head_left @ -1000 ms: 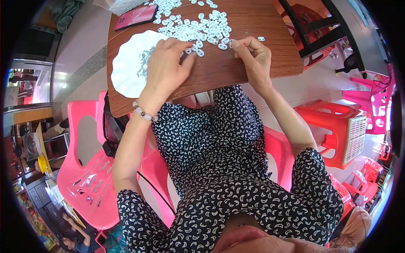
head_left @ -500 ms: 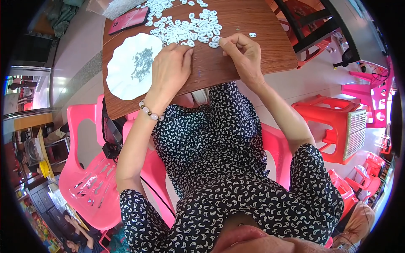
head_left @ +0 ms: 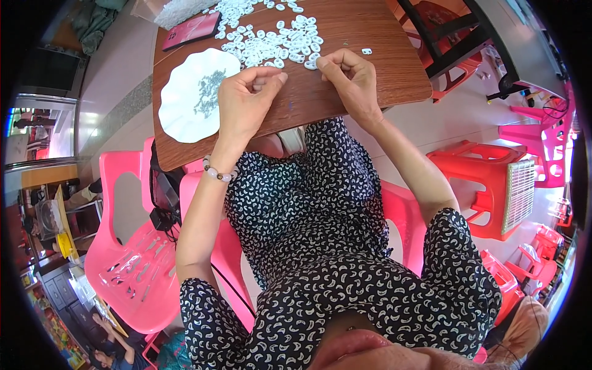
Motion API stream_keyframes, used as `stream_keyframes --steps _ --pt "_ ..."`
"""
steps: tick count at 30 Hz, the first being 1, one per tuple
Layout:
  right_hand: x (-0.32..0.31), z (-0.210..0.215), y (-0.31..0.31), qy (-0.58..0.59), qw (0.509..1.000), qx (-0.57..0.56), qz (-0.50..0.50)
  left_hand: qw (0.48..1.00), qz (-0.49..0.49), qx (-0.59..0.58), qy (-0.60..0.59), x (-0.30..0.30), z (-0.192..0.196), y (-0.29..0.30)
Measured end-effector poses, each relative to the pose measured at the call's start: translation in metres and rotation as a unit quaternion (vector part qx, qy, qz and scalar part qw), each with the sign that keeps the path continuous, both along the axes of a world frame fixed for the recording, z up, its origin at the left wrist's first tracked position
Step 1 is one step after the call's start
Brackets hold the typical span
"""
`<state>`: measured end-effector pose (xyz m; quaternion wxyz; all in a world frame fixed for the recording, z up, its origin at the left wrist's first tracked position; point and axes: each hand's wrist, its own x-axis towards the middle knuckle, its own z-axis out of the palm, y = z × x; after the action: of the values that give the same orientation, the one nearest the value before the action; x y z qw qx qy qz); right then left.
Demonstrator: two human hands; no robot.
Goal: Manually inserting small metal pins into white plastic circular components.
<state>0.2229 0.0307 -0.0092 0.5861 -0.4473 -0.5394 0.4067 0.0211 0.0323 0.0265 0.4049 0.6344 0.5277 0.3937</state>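
Note:
My left hand [head_left: 245, 102] is beside the white scalloped plate [head_left: 176, 117], its thumb and fingertips pinched together over the table. Whatever may be in that pinch is too small to make out. Small grey slivers [head_left: 211, 92] lie heaped on the plate, partly behind the left hand. My right hand [head_left: 353, 83] is closed too, thumb against forefinger. Its fingertips come right up to a white two-holed oval piece [head_left: 311, 64] at the near right edge of a loose spread of such pieces [head_left: 265, 46]. I cannot tell whether it grips that piece.
Further left on the brown wooden table [head_left: 394, 80] lies a pink phone-like case [head_left: 191, 29], with a clear bag of white pieces [head_left: 185, 9] behind it. One white piece [head_left: 367, 52] sits apart at the right. Pink chairs [head_left: 132, 265] and red stools [head_left: 481, 185] stand around.
My left hand has turned and drawn slightly nearer me, bringing thumb and fingertips together. My right fingertips have shifted a little left, to the oval piece at the edge of the spread.

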Motion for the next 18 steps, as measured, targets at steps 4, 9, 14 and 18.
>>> stream_keyframes --steps 4,9,14,18 --pt "0.001 -0.003 0.001 0.003 1.0 0.009 -0.001 0.996 0.027 0.034 -0.077 0.007 -0.003 -0.003" --pt "0.001 0.001 -0.002 0.004 1.0 0.011 0.002 0.986 0.016 -0.019 -0.165 0.008 0.002 -0.013" --pt "0.0 0.007 -0.005 0.044 0.999 0.0 0.027 0.989 -0.041 -0.067 -0.123 0.004 0.001 -0.021" --pt "-0.005 0.015 -0.012 0.06 0.997 -0.001 0.046 0.98 -0.046 -0.089 -0.17 0.008 0.0 -0.023"
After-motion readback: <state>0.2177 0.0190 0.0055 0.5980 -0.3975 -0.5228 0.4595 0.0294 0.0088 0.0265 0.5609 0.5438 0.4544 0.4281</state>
